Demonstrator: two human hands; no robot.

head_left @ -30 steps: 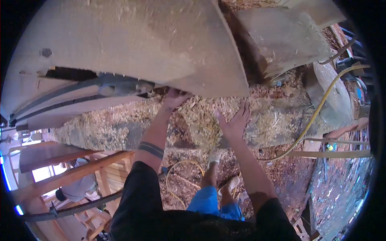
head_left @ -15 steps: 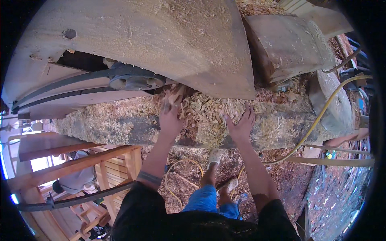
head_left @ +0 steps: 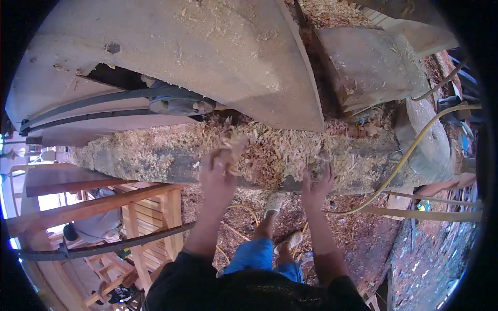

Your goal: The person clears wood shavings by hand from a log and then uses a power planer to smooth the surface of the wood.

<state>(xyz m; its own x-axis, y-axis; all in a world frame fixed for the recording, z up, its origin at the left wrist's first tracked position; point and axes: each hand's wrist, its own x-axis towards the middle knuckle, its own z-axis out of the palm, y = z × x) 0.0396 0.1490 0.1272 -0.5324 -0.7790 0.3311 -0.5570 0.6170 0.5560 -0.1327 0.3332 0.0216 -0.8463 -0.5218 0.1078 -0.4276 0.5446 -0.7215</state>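
I am positioning my left hand (head_left: 219,176) at the near edge of a long beam (head_left: 185,166), left of centre. Its fingers are curling; their tips are blurring against pale material, so I cannot tell whether they are gripping anything. I am positioning my right hand (head_left: 318,187) at the same edge, right of centre. Its thumb and fingers are standing wide apart, and I am seeing nothing held between them; contact with the beam is not showing clearly.

The wood shavings (head_left: 270,153) are lying in a loose heap on the beam, between and beyond my hands. A broad panel (head_left: 223,62) is overhanging the heap from the far side. A round pulley (head_left: 181,106) is sitting under the panel's lower edge, beyond my left hand. A yellow hose (head_left: 410,152) is crossing the beam to the right of my right hand.
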